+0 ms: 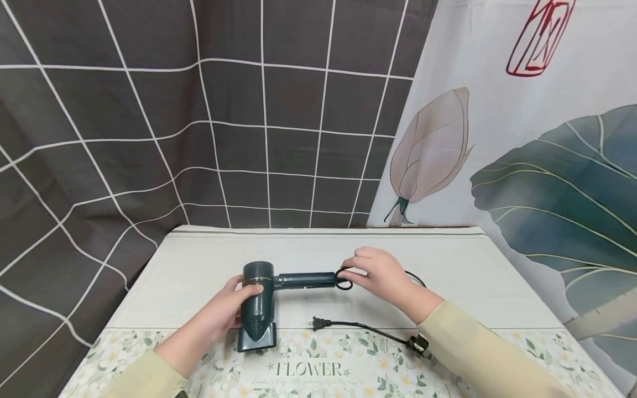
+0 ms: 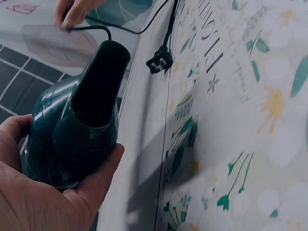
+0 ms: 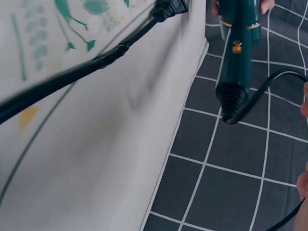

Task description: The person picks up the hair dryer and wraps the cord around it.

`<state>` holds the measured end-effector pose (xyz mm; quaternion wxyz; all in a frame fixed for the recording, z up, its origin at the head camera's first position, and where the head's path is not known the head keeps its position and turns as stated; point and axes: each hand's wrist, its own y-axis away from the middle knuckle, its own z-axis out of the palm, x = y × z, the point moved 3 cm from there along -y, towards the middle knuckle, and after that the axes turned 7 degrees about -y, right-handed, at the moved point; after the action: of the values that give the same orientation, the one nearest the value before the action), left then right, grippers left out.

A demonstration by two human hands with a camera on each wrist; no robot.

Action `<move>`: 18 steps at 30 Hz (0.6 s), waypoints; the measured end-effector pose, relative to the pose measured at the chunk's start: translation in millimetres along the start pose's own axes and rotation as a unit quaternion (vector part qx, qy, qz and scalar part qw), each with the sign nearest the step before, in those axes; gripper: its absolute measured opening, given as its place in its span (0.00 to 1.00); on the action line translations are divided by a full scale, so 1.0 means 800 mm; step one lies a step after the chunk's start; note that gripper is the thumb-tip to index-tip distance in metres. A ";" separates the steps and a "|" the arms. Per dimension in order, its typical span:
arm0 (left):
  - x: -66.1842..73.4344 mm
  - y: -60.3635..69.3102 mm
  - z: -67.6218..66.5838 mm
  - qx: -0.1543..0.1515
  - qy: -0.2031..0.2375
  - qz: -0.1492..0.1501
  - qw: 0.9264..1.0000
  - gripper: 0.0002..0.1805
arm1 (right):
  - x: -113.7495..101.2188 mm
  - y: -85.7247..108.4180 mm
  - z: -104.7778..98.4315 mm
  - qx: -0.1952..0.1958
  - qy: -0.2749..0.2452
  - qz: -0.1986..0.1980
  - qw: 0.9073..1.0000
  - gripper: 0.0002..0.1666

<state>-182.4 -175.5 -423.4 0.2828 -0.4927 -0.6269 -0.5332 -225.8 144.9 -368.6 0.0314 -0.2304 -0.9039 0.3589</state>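
A dark green hair dryer [image 1: 260, 304] with a flat nozzle [image 1: 256, 337] is gripped round its barrel by my left hand [image 1: 231, 307]. Its handle [image 1: 304, 281] points right, toward my right hand [image 1: 380, 276]. There my thumb and fingers pinch the black cord [image 1: 343, 283] close to the handle's end, where it bends in a small loop. In the left wrist view, the nozzle's opening [image 2: 98, 91] faces the camera. The right wrist view shows the cord leaving the ribbed sleeve [image 3: 233, 101] at the handle's end; only the edge of my right hand [image 3: 303, 187] shows there.
The cord's two-prong plug [image 1: 318, 323] lies on the table, its lead running right to a black clump [image 1: 417, 345] by my right sleeve. A white cloth with a floral front [image 1: 318, 370] covers the table. Behind hang a dark grid curtain [image 1: 293, 149] and a flower-printed cloth [image 1: 443, 149].
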 end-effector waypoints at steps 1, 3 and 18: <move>0.000 0.001 0.002 -0.002 -0.003 0.001 1.000 0.51 | 0.001 -0.002 0.002 -0.001 0.007 0.009 1.000 0.10; 0.001 0.004 0.007 -0.005 -0.007 0.003 1.000 0.49 | 0.004 -0.006 0.006 -0.002 0.020 0.029 0.999 0.09; 0.012 0.024 0.019 -0.020 -0.025 0.025 0.999 0.49 | 0.020 -0.003 0.015 -0.063 -0.038 0.198 0.978 0.13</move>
<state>-165.7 -158.8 -411.3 0.2704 -0.5273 -0.6105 -0.5255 -243.5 142.4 -377.7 -0.0887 -0.3924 -0.8619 0.3088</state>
